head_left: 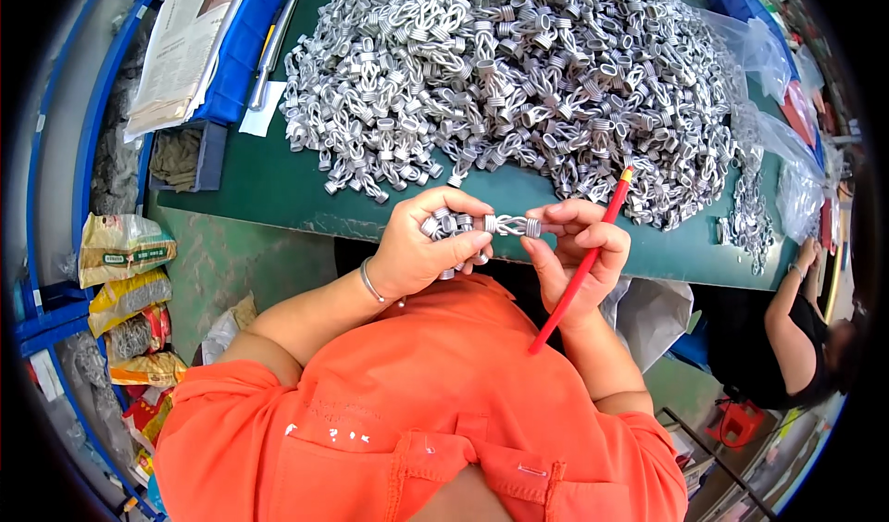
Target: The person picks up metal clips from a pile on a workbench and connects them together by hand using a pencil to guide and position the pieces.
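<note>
Left hand (421,249) curls nearly closed, thumb and forefinger pinching one end of a braided connector (512,226), while the right hand (582,261), half open, steadies the other end between thumb and fingertips, so the piece lies roughly level in front of the near edge of the green bench (671,255). Largest of the risks is the heaped pile (519,68) on that bench: loose bits lie at its front fringe, and a forearm or knuckle brushing them could send some over the edge. Next comes the red pen (567,301), slanted through the right fingers with its lower end toward the orange shirt (417,364); a twist of that hand could swing it into the pile or the cloth. Smaller again, the cluster of connectors (447,223) inside the left hand could spill if the fingers loosen, since thumb and forefinger are busy with the pinch. Last, the single connector could slip and drop, its grip being only at the ends. It looks silver-grey and dully shiny, with a ribbed collar at either end and twisted strands between, narrow gaps showing through; whether it is metal or coated plastic cannot be told.
</note>
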Demonstrator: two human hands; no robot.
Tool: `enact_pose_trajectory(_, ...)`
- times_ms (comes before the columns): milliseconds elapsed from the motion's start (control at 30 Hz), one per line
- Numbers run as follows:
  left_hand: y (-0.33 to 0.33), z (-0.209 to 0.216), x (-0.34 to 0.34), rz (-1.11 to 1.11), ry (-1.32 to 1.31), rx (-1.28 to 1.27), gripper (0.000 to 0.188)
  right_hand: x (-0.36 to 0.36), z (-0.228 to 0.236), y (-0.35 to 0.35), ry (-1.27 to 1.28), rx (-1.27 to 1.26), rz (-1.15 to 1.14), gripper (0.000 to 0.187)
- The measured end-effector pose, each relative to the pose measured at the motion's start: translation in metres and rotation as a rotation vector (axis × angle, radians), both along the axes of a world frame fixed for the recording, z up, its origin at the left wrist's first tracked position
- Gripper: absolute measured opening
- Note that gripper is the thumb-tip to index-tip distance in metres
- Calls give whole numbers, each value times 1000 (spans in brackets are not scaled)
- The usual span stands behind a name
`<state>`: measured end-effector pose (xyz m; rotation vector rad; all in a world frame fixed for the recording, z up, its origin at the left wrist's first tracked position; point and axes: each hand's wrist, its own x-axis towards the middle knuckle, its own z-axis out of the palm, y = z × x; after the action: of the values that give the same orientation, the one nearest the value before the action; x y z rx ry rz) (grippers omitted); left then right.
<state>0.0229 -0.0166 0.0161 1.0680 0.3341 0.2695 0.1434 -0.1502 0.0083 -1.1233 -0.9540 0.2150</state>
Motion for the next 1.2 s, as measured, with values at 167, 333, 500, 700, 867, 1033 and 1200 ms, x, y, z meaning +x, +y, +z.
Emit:
enact_pose_trajectory(167,-1,-1,-1,24,-4,-49,17,-2,1,1,-15,-3,-23,47)
enact_pose_trajectory(333,0,-1,0,-10,71,-306,19,-2,9,4,-252,-52,-39,40)
enact_pose_trajectory(500,0,-11,2,-64,100,-683,20,6,14,22,-513,-58,-27,24)
enact_pose_trajectory(700,5,-17,-1,-68,16,-779,8,46,17,50,-865,-313,-474,22)
enact_pose_trajectory(867,8,-13,2,-100,13,-755,9,56,25,58,-956,-417,-454,20)
enact_pose_trajectory(1033,6,-14,3,-73,101,-649,12,50,27,49,-674,-211,-429,22)
enact_pose_trajectory(1200,1,-8,12,11,209,-401,21,19,11,24,20,-200,-138,19)
